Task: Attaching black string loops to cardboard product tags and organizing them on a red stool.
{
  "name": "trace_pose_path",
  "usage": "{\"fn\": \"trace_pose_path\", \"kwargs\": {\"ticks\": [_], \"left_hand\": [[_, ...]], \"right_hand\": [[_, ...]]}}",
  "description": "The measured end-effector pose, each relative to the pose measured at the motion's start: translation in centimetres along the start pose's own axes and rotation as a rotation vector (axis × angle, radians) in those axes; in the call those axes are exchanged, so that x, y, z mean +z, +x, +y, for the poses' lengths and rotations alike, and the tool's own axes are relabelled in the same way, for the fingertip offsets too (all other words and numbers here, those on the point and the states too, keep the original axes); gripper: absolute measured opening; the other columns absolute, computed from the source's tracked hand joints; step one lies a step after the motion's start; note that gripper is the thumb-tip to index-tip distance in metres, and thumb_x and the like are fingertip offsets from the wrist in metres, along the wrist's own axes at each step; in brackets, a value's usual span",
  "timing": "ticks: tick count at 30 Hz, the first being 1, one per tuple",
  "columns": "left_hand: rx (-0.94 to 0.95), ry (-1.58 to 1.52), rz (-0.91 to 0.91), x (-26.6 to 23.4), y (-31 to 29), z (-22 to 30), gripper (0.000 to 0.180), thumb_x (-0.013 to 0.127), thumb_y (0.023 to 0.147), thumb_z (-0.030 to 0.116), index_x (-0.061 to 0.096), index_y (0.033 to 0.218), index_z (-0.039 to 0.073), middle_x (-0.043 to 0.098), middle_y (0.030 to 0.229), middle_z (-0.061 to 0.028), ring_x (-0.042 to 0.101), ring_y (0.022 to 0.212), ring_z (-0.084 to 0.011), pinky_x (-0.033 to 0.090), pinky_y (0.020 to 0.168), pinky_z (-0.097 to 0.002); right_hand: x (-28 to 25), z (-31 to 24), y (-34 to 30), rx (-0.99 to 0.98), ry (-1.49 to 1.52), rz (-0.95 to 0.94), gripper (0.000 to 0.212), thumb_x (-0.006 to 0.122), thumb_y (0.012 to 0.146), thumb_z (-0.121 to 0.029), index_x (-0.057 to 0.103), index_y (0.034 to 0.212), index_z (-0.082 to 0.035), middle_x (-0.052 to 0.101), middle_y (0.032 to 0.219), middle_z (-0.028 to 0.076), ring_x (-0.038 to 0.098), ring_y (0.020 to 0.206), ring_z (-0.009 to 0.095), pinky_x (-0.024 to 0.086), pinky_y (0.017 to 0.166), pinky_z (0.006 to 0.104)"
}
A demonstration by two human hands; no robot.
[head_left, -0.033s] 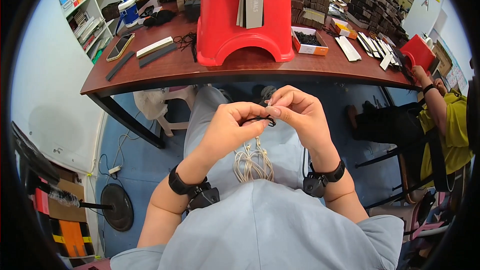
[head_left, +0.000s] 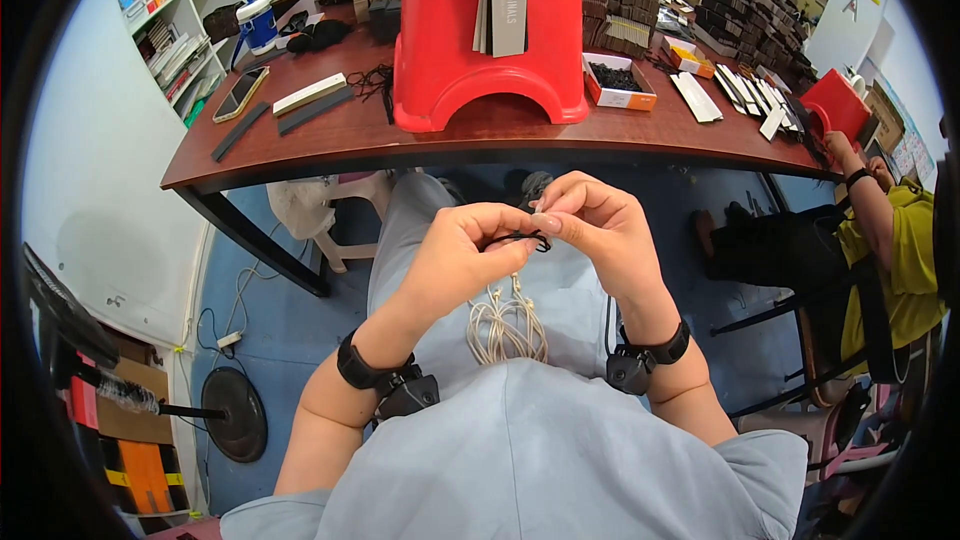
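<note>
Head view: the left hand (head_left: 462, 258) and the right hand (head_left: 597, 230) meet above the lap, fingertips pinched together on a thin black cord (head_left: 518, 237) — both grips narrow, closed on it. The cord sits right between the two pinches, a small loop showing at the right thumb. Just below the grip a bundle of cream-coloured looped strings (head_left: 506, 325) hangs down onto the grey trousers. Beyond the hands stands a brown wooden table (head_left: 330, 135) bearing a red plastic stool (head_left: 487, 35). Well off to the right of the grip sits another person in a yellow shirt (head_left: 905, 250).
</note>
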State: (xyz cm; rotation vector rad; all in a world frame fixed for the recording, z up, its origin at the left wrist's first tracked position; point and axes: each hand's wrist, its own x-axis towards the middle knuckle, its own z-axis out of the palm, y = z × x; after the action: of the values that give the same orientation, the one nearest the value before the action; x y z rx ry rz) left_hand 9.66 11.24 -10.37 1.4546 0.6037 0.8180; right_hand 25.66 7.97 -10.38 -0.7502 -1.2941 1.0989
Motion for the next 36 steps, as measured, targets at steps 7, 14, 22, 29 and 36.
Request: {"fn": "trace_pose_path", "kwargs": {"ticks": [7,14,22,29,36], "left_hand": [[0.157,0.206,0.132,0.3,0.0,0.1,0.014,0.057,0.072,0.002,0.058,0.085,-0.001,0.052,0.062,0.004,0.036,0.05,0.0009,0.031,0.046,-0.0139],[0.317,0.322,0.257,0.6,-0.1,-0.5,0.011,0.058,0.07,-0.002,0.058,0.081,-0.001,0.055,0.068,0.0024,0.037,0.053,0.0012,0.029,0.046,-0.0126],[0.468,0.576,0.367,0.6,0.2,-1.0,0.013,0.058,0.066,-0.001,0.056,0.079,0.0,0.048,0.058,0.0012,0.037,0.048,-0.0021,0.03,0.043,-0.0163],[0.462,0.819,0.407,1.0,0.0,-0.7,0.017,0.06,0.062,0.011,0.056,0.077,0.005,0.052,0.059,-0.0046,0.046,0.044,-0.0144,0.036,0.041,-0.0251],[0.668,1.028,0.419,0.7,0.4,-1.5,0.021,0.062,0.058,0.008,0.058,0.079,0.005,0.055,0.061,-0.0062,0.05,0.047,-0.0174,0.039,0.044,-0.0253]], "right_hand": [[-0.1,0.3,-0.3,0.008,-0.033,0.046,0.005,0.06,0.072,-0.003,0.057,0.07,0.001,0.051,0.083,0.004,0.051,0.074,0.008,0.042,0.068,0.0204],[0.1,0.4,-0.7,0.161,0.151,0.114,0.008,0.061,0.073,-0.009,0.056,0.07,-0.003,0.054,0.086,0.004,0.041,0.057,0.002,0.032,0.049,0.0147],[0.2,0.8,-0.8,0.158,0.187,0.119,0.01,0.06,0.074,-0.01,0.054,0.072,-0.003,0.056,0.086,0.007,0.042,0.053,0.003,0.032,0.044,0.0147],[1.2,1.0,-0.8,-0.01,-0.095,0.188,0.009,0.06,0.074,-0.006,0.053,0.073,0.0,0.056,0.082,0.009,0.049,0.059,0.005,0.039,0.046,0.0151],[1.1,1.7,-0.7,-0.185,-0.279,0.192,0.009,0.06,0.072,-0.001,0.052,0.072,0.003,0.054,0.074,0.007,0.052,0.061,0.008,0.044,0.052,0.0184]]}}
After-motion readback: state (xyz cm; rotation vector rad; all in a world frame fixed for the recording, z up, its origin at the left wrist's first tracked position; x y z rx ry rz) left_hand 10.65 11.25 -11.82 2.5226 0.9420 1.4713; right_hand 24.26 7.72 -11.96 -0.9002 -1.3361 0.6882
